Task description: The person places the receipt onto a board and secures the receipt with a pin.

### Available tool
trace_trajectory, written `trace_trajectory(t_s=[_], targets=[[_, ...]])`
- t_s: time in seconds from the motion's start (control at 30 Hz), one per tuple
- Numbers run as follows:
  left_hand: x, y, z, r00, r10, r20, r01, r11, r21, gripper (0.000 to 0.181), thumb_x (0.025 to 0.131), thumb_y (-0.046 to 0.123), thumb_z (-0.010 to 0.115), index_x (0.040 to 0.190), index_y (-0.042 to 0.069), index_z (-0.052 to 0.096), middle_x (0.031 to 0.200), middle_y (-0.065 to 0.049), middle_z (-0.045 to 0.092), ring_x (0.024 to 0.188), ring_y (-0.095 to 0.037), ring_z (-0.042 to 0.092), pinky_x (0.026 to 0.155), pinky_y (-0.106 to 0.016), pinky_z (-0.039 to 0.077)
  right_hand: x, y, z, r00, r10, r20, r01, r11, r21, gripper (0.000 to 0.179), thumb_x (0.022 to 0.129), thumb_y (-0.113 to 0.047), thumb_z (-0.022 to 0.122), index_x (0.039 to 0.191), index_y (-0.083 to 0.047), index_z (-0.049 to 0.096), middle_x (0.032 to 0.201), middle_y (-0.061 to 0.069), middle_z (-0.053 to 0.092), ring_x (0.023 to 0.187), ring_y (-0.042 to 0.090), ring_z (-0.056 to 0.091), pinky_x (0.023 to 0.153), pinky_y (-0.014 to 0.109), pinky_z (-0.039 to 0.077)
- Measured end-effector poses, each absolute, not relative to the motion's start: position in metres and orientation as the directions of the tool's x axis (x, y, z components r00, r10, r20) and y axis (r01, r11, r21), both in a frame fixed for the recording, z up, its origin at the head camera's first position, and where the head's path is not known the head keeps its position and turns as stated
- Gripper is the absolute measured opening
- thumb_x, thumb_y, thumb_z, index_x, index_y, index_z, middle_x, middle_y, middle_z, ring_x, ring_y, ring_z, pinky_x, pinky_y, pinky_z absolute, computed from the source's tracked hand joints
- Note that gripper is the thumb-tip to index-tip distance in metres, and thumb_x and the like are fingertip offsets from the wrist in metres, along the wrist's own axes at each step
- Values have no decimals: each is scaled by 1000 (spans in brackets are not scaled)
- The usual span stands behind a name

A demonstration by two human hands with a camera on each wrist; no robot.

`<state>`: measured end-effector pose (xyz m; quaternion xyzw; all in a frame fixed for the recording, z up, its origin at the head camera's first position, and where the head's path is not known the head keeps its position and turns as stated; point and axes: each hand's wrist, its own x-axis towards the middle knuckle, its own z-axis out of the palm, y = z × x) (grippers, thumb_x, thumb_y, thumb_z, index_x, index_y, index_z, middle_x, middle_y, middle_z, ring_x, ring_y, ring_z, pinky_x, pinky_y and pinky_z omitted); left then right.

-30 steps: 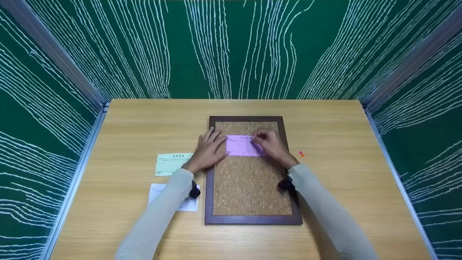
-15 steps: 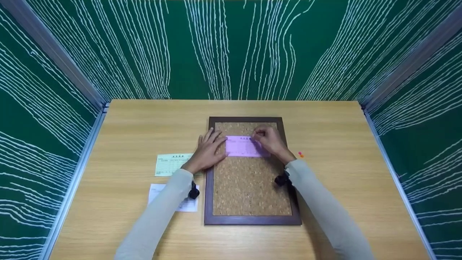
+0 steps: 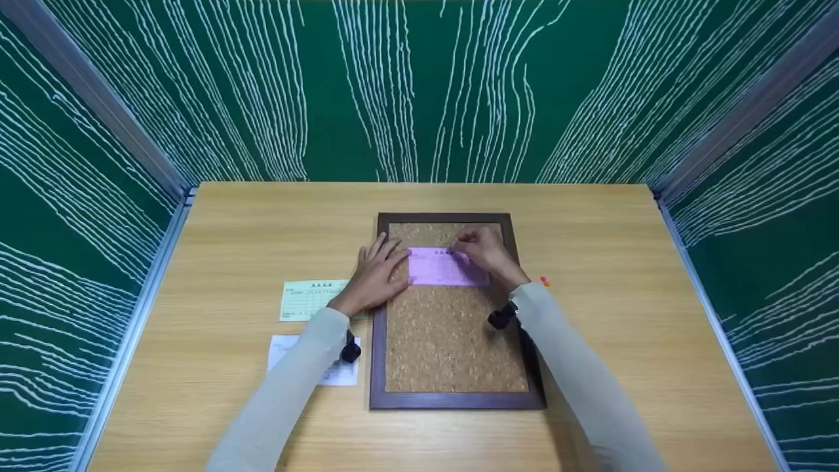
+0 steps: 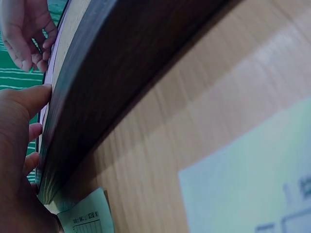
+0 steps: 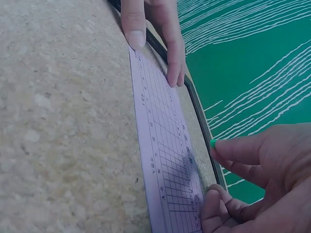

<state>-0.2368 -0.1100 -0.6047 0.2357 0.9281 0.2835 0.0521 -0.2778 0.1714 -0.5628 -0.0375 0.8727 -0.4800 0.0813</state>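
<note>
A pink printed slip lies across the upper part of a framed corkboard. My left hand rests on the board's left side, its thumb and fingertips pressing the slip's left end. Thumb and index finger of my right hand pinch a small green push pin, held up off the paper near the slip's top edge. In the right wrist view, the other fingers of that hand curl close to the slip's right part. The pin also shows in the left wrist view, while the head view hides it.
Left of the board lie a green printed slip and a white slip, both partly covered by the left arm. Pink and orange push pins sit on the wooden table at right. Green walls enclose the back and sides.
My right hand has shifted slightly left along the pink slip's top edge, with its forearm following. The left hand stays on the slip's left end.
</note>
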Motion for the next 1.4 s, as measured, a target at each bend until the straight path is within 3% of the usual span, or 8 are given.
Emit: trace_trajectory(t_s=[0.4,0.7,0.97,1.13,1.4], targets=[[-237,-111,-605,-884,467,33,402,722,563,67,106,43,65,164,14,52,180,-13,29,170,-39,4,129,-76,1,-279,164,-567,-986,-149,-76,-23,570,-821,11,100,-1,73,101,2,84,91,6,74,80,15,59,69,25,45],[-236,-110,-603,-884,467,31,401,722,564,66,106,43,65,164,14,53,179,-12,30,170,-39,3,129,-76,1,-281,161,-567,-984,-119,-132,30,619,-785,10,100,-4,76,102,0,84,92,5,75,83,16,60,72,27,46],[-236,-110,-605,-880,472,50,419,723,549,65,105,40,66,162,13,54,177,-15,33,169,-43,6,127,-80,4,-282,159,-566,-984,-141,-110,-11,664,-748,9,99,-5,77,97,-1,85,84,3,74,73,14,57,64,26,43],[-236,-110,-605,-882,469,46,414,725,551,64,105,41,66,163,14,54,178,-14,32,170,-42,7,128,-79,4,-282,159,-564,-980,-131,-149,26,660,-751,10,99,-3,75,101,-1,85,90,6,75,78,17,59,65,28,44],[-237,-111,-606,-882,470,45,414,724,552,66,105,41,66,163,15,53,178,-13,31,170,-41,6,128,-79,3,-286,159,-564,-973,-106,-203,86,652,-754,13,101,-4,74,93,-5,85,80,1,67,74,18,57,60,30,40]])
